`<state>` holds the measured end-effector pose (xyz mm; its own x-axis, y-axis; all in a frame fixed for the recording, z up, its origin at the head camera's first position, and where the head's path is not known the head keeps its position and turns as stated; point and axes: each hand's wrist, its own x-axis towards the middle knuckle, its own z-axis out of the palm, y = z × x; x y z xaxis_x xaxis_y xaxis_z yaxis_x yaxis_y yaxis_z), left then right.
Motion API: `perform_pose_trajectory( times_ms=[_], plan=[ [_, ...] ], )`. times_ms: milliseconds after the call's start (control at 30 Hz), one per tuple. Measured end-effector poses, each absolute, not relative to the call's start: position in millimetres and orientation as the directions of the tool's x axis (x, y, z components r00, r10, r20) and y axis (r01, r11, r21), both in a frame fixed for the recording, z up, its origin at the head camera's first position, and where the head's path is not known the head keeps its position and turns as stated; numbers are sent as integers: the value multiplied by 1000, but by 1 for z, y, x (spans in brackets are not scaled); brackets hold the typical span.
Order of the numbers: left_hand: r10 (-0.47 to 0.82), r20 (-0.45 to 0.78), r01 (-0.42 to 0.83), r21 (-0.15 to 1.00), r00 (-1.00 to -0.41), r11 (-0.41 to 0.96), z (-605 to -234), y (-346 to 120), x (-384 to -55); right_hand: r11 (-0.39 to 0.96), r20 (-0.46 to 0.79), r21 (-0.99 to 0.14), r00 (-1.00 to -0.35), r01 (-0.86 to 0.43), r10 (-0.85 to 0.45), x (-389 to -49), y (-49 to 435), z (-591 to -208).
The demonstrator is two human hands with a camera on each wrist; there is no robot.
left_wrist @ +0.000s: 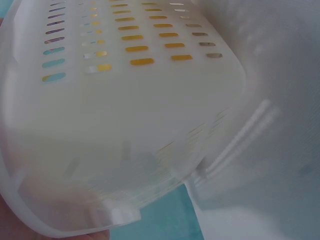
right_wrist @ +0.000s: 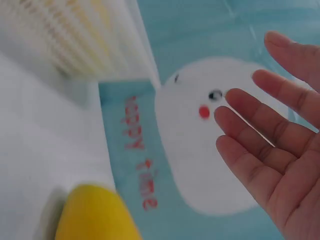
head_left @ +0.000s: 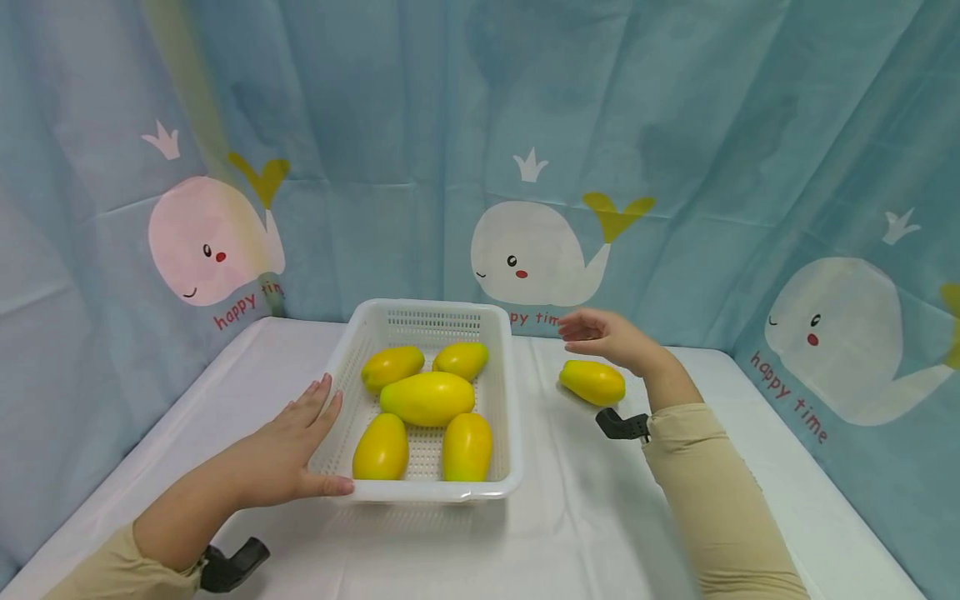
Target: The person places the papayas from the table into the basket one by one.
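Observation:
A white plastic basket (head_left: 512, 400) holds several yellow papaya-like fruits with greenish ends, one of them a larger fruit (head_left: 427, 399) lying across the middle. My left hand (head_left: 277, 454) rests at the basket's near left corner, its fingers extended along the left side and its thumb on the front rim. In the left wrist view the slotted basket wall (left_wrist: 135, 110) hides most of that hand. To the right of the basket, one more yellow fruit (head_left: 592, 382) lies on the table. Just above and behind it hovers my right hand (right_wrist: 275, 145), fingers loosely extended, palm bare, touching nothing.
A white cloth covers the table (head_left: 585, 517). Light blue curtains (head_left: 390, 125) printed with whales and the words "happy time" stand behind it and at both sides. Each wrist carries a black camera mount (head_left: 621, 424).

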<state>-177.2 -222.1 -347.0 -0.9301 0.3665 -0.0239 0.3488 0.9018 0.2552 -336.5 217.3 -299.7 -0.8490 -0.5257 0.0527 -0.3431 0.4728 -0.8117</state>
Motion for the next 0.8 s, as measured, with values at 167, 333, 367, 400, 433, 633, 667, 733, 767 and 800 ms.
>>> perform_pose_trajectory(
  times_ms=[167, 333, 367, 400, 433, 633, 667, 733, 767, 800],
  plan=[
    [368, -27, 349, 259, -929, 901, -346, -222, -177, 549, 31, -775, -886, -313, -462, -338, 241, -312],
    [359, -37, 338, 258, -933, 905, -347, -222, -177, 625, -12, -736, -919, -259, -394, -338, 262, -329],
    [358, -39, 337, 258, -933, 906, -348, -222, -178, 635, -19, -732, -925, -246, -379, -338, 266, -333],
    [356, -40, 335, 257, -934, 907, -348, -223, -178, 641, -26, -733, -932, -229, -363, -338, 270, -337],
    [355, -39, 335, 255, -934, 907, -349, -223, -178, 644, -29, -734, -937, -217, -349, -339, 274, -341],
    [356, -34, 336, 255, -934, 907, -349, -223, -178, 653, -27, -741, -964, -158, -265, -342, 292, -361],
    [356, -33, 336, 256, -934, 906, -348, -223, -178, 655, -28, -741, -967, -149, -252, -342, 294, -363],
    [354, -34, 335, 256, -934, 907, -348, -222, -177, 658, -31, -741, -972, -134, -233, -342, 296, -368],
    [354, -33, 334, 256, -935, 907, -347, -222, -177, 655, -31, -744, -974, -128, -226, -343, 298, -370],
    [354, -32, 335, 256, -935, 907, -347, -222, -177, 651, -32, -749, -975, -122, -220, -343, 298, -373]
  ],
)
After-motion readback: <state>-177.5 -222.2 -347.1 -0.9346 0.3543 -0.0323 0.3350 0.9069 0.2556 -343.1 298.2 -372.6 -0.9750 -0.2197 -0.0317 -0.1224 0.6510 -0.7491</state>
